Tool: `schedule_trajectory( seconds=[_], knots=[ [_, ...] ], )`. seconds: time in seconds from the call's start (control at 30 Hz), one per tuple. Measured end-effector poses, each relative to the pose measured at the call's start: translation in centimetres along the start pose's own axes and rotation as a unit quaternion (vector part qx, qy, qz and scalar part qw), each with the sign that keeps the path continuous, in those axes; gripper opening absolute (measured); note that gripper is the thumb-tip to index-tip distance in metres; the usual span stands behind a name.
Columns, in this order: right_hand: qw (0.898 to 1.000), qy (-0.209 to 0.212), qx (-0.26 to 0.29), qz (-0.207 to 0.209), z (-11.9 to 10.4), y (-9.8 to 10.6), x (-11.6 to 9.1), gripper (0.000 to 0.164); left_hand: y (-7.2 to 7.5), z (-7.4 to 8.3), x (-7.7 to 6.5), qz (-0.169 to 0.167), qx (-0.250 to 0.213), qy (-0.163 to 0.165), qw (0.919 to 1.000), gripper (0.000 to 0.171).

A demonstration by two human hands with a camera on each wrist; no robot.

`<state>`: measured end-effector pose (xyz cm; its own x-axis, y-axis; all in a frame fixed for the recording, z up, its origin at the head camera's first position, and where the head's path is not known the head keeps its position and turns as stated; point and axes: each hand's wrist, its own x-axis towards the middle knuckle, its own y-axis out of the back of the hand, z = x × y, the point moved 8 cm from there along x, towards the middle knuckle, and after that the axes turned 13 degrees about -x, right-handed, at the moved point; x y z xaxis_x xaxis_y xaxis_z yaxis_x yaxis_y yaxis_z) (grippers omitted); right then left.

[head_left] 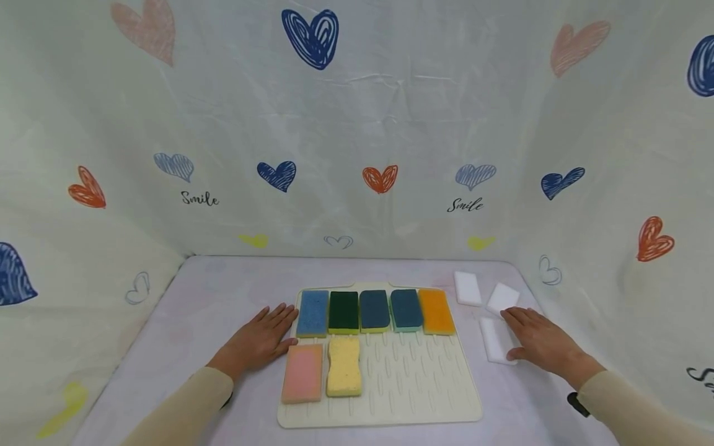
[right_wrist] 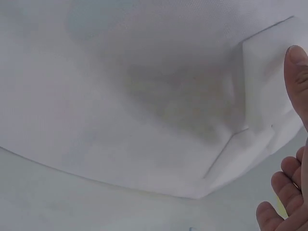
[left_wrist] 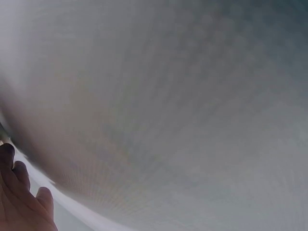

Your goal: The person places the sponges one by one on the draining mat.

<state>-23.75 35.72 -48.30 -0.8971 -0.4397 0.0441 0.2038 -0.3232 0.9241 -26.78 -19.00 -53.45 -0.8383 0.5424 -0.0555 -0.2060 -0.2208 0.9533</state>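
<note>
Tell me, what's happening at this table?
A person's left hand lies flat on the table beside a cream tray. Their right hand is at three white blocks, its thumb over the nearest block. Neither hand appears to grip anything. On the tray, five sponges form the back row, with a pink sponge and a yellow sponge in front.

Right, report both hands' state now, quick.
Left hand: open, fingers spread at the tray's edge.
Right hand: open, fingers and thumb over the white blocks.

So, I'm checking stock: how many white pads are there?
3: back-left pad; middle pad at the right hand; front pad partly covered by that hand, which could hide more.
</note>
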Motion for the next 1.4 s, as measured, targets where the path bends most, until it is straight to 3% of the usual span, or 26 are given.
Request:
schedule_trajectory(
  seconds=[0.37,0.67,0.93,1.1,1.4],
  knots=[
    [0.999,-0.025,0.019,-0.016,-0.5,-0.9,0.2,0.103,-0.2,-0.2,0.0,-0.002,-0.002,0.005,1.0000,0.073],
    [1.000,-0.016,0.007,-0.014,-0.7,-1.3,-0.2,0.101,-0.3,-0.2,0.0,-0.005,0.000,0.010,0.9999,0.074],
    [0.999,-0.015,0.029,-0.026,-0.5,-1.7,-0.7,0.114,-0.7,-0.6,0.1,-0.010,0.003,0.019,0.9998,0.075],
    [0.999,-0.026,0.032,-0.032,-0.4,-1.6,-0.8,0.112,-0.5,-0.3,0.1,-0.009,-0.002,0.017,0.9998,0.075],
    [0.999,-0.016,-0.010,0.025,-0.5,0.1,0.1,0.107,-0.4,-0.2,0.2,-0.007,0.005,0.016,0.9998,0.075]
  ],
)
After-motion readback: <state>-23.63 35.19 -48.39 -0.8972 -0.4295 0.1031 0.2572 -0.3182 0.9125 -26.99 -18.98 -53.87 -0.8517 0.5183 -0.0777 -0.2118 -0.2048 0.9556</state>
